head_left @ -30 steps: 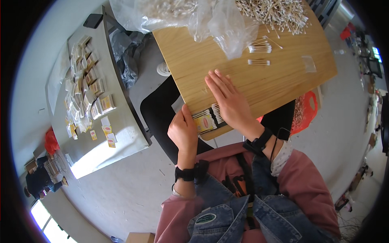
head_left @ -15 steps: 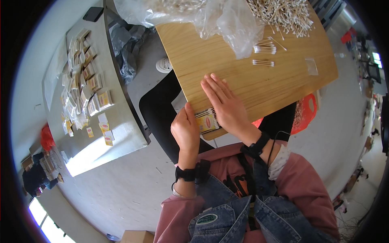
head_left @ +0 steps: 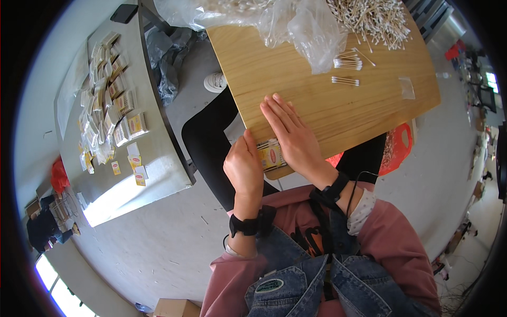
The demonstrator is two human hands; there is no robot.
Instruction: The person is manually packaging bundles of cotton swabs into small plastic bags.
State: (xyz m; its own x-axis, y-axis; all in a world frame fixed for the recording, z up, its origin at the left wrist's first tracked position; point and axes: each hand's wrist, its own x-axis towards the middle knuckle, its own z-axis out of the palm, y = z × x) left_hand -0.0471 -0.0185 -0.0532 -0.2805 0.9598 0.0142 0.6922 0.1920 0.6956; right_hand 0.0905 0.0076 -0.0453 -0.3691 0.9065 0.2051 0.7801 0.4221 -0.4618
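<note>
Right hand (head_left: pixel 296 137) has shifted left over the yellow packet (head_left: pixel 272 157) since the frame one second back. At that time a dark strip and a row of white swab tips showed between card and palm; now the hand covers that stretch, and mainly the yellow card with its red oval, plus a few swab tips at its upper edge, remains visible. Whole scene also sits slightly differently in the view, consistent with a small head movement. Left hand (head_left: pixel 243 166) keeps nearly the same place relative to the packet.

Pose, right: hand flat, fingers straight and held together, pointing up and to the left across the wooden table (head_left: pixel 327 113); back of the hand faces the camera. Contact beneath the palm is hidden. Forearm comes in from the lower right, black band (head_left: pixel 331 191) at the wrist.

Pose, left: fingers curled under, thumb side uppermost, knuckles at the table's left edge. Whether it grips the packet's left end cannot be told. Black band (head_left: pixel 248 226) at this wrist too.

Packet location: near left corner of the wooden table, between the two hands. Farther off on the same surface: a short row of swabs (head_left: pixel 345 81) and a clear plastic bag (head_left: pixel 317 42).
</note>
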